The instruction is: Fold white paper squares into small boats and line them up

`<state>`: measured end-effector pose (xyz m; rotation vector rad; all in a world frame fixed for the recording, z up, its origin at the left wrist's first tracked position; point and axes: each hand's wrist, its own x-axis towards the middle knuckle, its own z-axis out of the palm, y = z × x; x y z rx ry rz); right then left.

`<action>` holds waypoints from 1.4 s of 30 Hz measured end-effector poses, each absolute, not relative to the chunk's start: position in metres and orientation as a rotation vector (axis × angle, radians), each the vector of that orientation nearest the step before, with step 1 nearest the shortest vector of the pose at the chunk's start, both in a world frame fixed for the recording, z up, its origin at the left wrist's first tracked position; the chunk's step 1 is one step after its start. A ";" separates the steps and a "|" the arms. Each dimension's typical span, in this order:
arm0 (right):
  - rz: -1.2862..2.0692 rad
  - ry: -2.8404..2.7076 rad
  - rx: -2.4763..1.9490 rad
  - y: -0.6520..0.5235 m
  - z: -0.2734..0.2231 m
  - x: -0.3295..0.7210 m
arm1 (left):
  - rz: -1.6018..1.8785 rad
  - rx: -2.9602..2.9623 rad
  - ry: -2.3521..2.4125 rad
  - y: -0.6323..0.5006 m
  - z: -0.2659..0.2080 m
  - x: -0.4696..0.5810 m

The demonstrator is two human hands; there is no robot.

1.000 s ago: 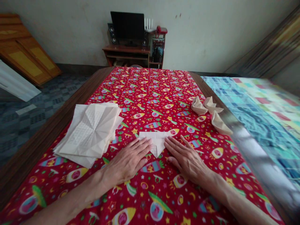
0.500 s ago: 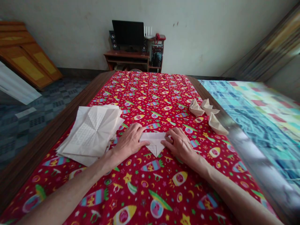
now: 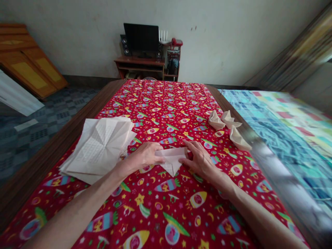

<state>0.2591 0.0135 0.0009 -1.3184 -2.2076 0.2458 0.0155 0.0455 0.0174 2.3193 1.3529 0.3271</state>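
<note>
A white sheet of paper, folded to a flat band with a point toward me (image 3: 171, 159), is between my hands at mid-table. Its left end is pinched between the thumb and fingers of my left hand (image 3: 146, 155). At the right end, my right hand (image 3: 198, 157) has its thumb on the paper's front and a finger against the edge, while the index finger stretches past the top. Creases and a small triangular flap show on the paper's face.
Left of my hands lies a stack of creased paper sheets (image 3: 103, 145). Several folded paper shapes (image 3: 240, 139) sit near the table's right edge. A red patterned cloth (image 3: 168, 207) covers the table. Beyond it stands a desk with a monitor (image 3: 141, 37); a bed (image 3: 272, 131) is to the right.
The folded paper's right end has tilted up slightly. My left fingers have closed round its left end, and my right index finger has straightened away from the paper.
</note>
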 end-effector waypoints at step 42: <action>0.431 -2.177 -1.436 0.007 0.007 0.267 | 0.859 2.420 1.403 0.018 -0.004 -0.001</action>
